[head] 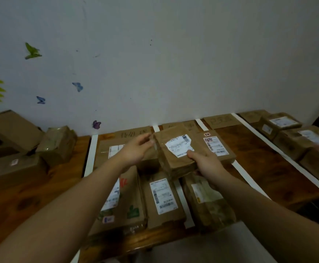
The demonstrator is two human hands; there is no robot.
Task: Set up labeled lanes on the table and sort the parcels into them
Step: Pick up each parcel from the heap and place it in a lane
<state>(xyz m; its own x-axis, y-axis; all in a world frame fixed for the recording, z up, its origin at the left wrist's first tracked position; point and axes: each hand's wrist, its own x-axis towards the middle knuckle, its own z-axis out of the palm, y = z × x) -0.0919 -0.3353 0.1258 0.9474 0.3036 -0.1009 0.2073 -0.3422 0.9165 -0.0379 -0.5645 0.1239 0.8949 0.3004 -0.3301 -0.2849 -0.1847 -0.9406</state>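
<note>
The table [259, 158] is dark reddish wood with visible grain and a slight sheen. The parcels [173, 217] on it are matt brown cardboard. The middle parcel [173, 164] is creased, wrapped in clear shiny tape, and has a torn white paper label [179, 146]. Smooth white strips [91, 154] lie on the wood. Flat cardboard signs [221, 120] are matt. The wall [173, 63] is matt pale paint with 4 butterfly stickers [32, 51], material unclear.

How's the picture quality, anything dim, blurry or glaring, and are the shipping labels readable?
Head view: dim light, no glare. The brown parcel with a torn white label, gripped by the right hand, is sharpest, yet its print is illegible; the left hand and the brown cardboard boxes at far right look blurred.
</note>
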